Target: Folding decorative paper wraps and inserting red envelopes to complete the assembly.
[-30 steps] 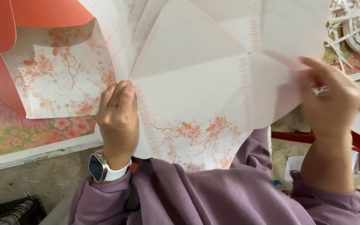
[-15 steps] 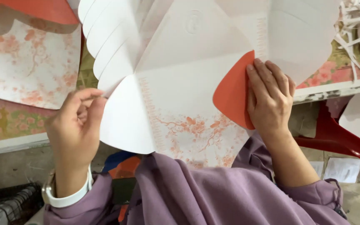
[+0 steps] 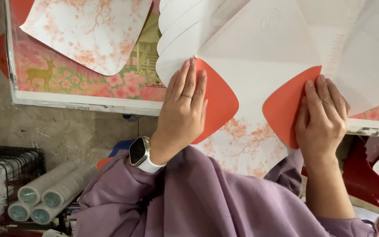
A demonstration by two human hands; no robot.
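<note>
A worktop [image 3: 84, 103] covered with a pink flowered sheet showing a gold deer runs across the upper part of the view, its pale edge hanging over a rough concrete floor [image 3: 66, 131]. On it, in front of the person, lies a large white envelope blank [image 3: 259, 79] with an orange blossom print along its near edge and two rounded orange side flaps folded inward. The left hand [image 3: 183, 109], a ring on one finger and a smartwatch at the wrist, lies flat with straight fingers pressing the left orange flap [image 3: 218, 103] down. The right hand [image 3: 321, 116] is likewise spread flat, palm down, on the right orange flap [image 3: 284, 103]; neither hand grips anything. Just beyond the left hand's fingertips fans a stack of white rounded sheets [image 3: 176, 30]. Farther left of that hand lies another blossom-printed sheet [image 3: 88, 30]. Below the left arm, on the floor, sit pale rolls [image 3: 44, 195] beside a black wire basket [image 3: 12, 166]. A red chair [image 3: 369, 180] stands by the right forearm.
</note>
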